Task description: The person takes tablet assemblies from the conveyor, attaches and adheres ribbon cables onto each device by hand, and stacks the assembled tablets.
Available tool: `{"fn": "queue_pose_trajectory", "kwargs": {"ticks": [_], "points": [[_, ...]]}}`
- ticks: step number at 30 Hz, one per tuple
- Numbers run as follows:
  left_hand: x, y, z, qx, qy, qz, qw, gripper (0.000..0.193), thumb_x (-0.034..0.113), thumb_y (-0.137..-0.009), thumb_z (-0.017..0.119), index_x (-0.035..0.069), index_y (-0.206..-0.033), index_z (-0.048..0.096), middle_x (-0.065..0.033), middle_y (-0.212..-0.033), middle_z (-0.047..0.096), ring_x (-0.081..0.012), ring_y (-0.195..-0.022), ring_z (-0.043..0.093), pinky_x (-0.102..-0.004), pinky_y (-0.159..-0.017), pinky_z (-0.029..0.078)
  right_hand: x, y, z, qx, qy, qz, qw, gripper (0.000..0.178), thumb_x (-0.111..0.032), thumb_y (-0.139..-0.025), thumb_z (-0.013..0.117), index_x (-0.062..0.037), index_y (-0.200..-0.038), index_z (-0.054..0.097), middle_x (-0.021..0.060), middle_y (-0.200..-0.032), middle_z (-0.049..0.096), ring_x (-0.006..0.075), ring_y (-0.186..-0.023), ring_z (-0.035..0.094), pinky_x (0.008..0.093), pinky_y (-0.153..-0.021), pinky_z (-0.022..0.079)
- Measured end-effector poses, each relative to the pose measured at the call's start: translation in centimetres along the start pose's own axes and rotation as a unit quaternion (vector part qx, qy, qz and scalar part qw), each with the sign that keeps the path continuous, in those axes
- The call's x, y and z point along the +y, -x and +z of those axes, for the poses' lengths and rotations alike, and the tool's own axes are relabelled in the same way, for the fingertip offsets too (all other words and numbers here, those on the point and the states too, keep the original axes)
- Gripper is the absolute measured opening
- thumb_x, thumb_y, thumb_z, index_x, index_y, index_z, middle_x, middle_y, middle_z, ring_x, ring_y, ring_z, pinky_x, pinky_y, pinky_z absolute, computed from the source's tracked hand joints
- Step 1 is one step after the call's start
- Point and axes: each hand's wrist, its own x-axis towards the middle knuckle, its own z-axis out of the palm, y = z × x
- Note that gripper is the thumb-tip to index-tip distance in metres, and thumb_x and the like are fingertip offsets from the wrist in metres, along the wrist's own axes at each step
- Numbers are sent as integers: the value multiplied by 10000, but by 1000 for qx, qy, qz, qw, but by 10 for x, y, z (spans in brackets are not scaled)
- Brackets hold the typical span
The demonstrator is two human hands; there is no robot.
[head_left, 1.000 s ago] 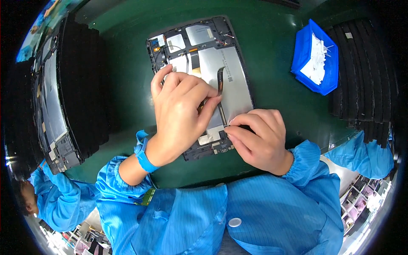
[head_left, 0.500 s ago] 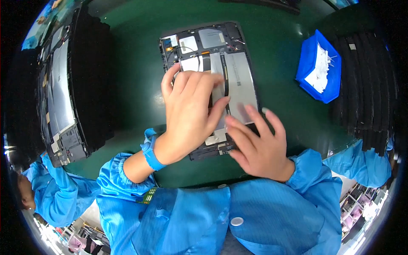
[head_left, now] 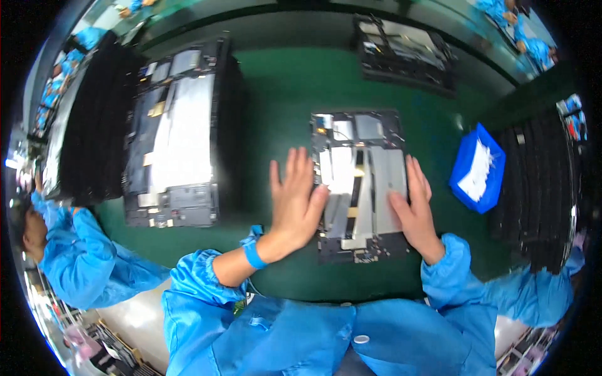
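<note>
An opened tablet-like panel (head_left: 387, 170), black-framed with silver plates and dark ribbon strips, lies flat in front of me. At its left edge rests my left hand (head_left: 295, 203), fingers stretched and spread on the table, with the thumb reaching the panel's edge. My right hand (head_left: 417, 210) lies along the opposite edge, fingers extended beside it and thumb over the silver plate. Neither hand is closed round anything. A blue band (head_left: 253, 252) circles my left wrist.
A tall stack of similar panels (head_left: 188, 131) stands on the left, with another black stack (head_left: 100, 119) beyond it. More panels (head_left: 407, 53) lie at the far right. A blue bin (head_left: 459, 160) holds white scraps, beside a black stack (head_left: 533, 188). Co-worker's sleeve (head_left: 94, 269) shows left.
My hands have parted from above the panel's middle to its two sides, fingers now stretched out. The view has shifted, bringing more of the left stack and the far panels into sight.
</note>
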Motion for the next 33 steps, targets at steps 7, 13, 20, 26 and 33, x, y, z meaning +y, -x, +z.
{"fn": "queue_pose_trajectory", "kwargs": {"ticks": [7, 13, 20, 26, 33], "points": [[-6, -12, -6, 13, 604, -48, 795, 641, 415, -1047, 136, -55, -1464, 262, -155, -1521, 305, -252, -1409, 277, -333, -1159, 186, -68, -19, -18, 66, -526, 24, 848, 756, -69, -875, 536, 13, -1502, 122, 215, -1501, 308, 283, -1352, 378, 373, -1110, 301], [-9, 23, -19, 48, 615, -255, 745, 478, 283, -1043, 319, -35, -1390, 401, -177, -1416, 442, -263, -1300, 424, -366, -1110, 295, -162, -81, -27, -9, -576, 49, 816, 583, -94, -940, 459, 28, -1472, 253, 176, -1402, 450, 216, -1220, 513, 319, -1026, 399], [-13, 7, 5, -28, 339, -20, 940, 439, 144, -973, 462, -24, -1376, 415, -208, -1384, 464, -320, -1310, 414, -384, -1117, 279, -244, -134, 63, -72, -650, -66, 754, 648, -62, -925, 494, 69, -1463, 157, 218, -1405, 410, 246, -1250, 465, 324, -1037, 372], [-12, -4, 6, -17, 408, -11, 913, 429, 175, -982, 472, -9, -1368, 428, -181, -1345, 509, -283, -1253, 481, -360, -1061, 350, -218, -130, 63, -2, -287, -230, 930, 674, -302, -983, 463, 101, -1449, 190, 329, -1532, 68, 418, -1442, 80, 472, -1137, 81], [0, -11, -2, -12, 358, -22, 933, 390, 136, -969, 481, -37, -1318, 463, -158, -1231, 586, -212, -1163, 541, -328, -1014, 389, -110, -285, -2, 64, -111, -280, 951, 293, -139, -887, 550, -59, -1155, 638, 192, -1248, 599, 303, -1152, 579, 376, -970, 444]]}}
